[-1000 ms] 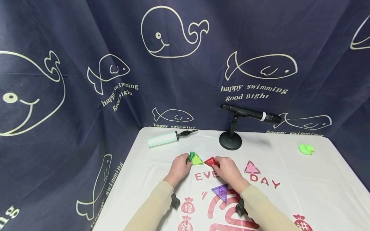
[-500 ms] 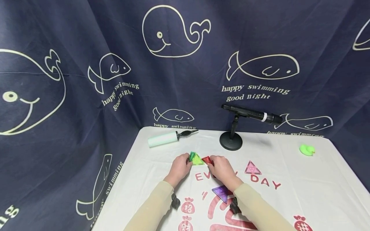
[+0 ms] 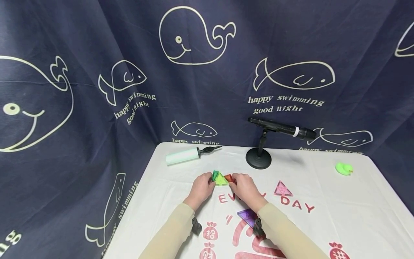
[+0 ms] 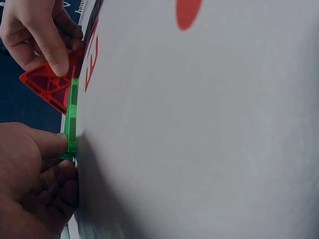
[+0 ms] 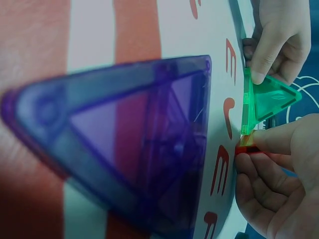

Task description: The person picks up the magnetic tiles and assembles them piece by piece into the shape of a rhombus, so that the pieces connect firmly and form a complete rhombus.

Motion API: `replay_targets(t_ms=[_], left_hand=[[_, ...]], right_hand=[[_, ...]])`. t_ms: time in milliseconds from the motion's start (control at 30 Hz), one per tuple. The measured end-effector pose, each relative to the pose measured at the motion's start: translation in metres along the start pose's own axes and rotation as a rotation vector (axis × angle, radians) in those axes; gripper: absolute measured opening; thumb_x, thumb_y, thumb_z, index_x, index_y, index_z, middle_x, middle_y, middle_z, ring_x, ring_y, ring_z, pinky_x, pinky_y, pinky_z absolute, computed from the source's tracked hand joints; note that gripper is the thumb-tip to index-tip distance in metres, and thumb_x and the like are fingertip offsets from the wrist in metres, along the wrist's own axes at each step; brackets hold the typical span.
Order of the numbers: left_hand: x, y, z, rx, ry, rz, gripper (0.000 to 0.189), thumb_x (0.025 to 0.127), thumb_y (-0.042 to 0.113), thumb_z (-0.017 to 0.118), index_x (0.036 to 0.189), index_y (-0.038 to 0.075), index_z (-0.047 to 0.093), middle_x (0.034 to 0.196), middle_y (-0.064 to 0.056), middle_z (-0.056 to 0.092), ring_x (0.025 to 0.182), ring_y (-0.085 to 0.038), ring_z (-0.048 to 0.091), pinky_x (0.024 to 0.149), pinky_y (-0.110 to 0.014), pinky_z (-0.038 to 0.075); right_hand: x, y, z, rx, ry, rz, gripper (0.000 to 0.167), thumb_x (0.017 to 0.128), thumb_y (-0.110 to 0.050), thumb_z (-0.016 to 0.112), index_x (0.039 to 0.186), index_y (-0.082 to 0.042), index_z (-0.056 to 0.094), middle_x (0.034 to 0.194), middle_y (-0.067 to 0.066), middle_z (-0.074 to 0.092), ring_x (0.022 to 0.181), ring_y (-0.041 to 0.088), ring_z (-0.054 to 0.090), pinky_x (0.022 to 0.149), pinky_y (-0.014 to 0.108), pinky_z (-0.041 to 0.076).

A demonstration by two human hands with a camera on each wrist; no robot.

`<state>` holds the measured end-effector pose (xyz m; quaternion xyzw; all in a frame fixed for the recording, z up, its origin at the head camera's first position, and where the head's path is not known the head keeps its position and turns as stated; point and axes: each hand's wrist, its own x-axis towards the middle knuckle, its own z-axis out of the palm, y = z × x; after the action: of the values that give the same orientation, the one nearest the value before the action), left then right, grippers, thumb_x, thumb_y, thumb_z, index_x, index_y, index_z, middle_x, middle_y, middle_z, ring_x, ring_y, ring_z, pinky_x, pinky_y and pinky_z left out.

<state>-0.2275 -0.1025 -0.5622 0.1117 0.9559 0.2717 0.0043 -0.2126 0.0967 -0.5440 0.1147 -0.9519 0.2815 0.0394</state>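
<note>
Red tile [image 3: 229, 178] stands raised off the tabletop [image 3: 174, 180] at the flat lime tile's [image 3: 221, 180] right side, pinched between our right hand's [image 3: 244, 187] thumb and fingers. At its left, our left hand [image 3: 201, 186] pinches a green tile [image 3: 215, 175]. We reach forward, forearms converging.

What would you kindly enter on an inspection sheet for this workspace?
Surface: white cloth with red print.
Job's things: dark green triangle and red triangle, yellow-green triangle between them; purple triangle and pink triangle lie apart.
Clutter: hand pump, microphone on its stand, green toy duck.
Hands: left hand pinches the dark green triangle; right hand pinches the red triangle.
Cables: nothing seen.
Surroundings: patterned dark blue curtain.
</note>
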Motion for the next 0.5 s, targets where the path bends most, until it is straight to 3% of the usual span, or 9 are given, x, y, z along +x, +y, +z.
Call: replay_targets(t_ms=[500], left_hand=[[-0.0017, -0.0006, -0.0017, 0.002, 0.006, 0.027, 0.01, 0.098, 0.015, 0.074, 0.096, 0.012, 0.064, 0.081, 0.005, 0.058, 0.073, -0.012, 0.054, 0.068, -0.032, 0.049]], right_hand=[[0.0066, -0.005, 0.0054, -0.01, 0.004, 0.008, 0.01, 0.091, -0.012, 0.08, 0.097, -0.005, 0.074, 0.084, 0.006, 0.071, 0.073, 0.019, 0.062, 0.071, 0.043, 0.053]])
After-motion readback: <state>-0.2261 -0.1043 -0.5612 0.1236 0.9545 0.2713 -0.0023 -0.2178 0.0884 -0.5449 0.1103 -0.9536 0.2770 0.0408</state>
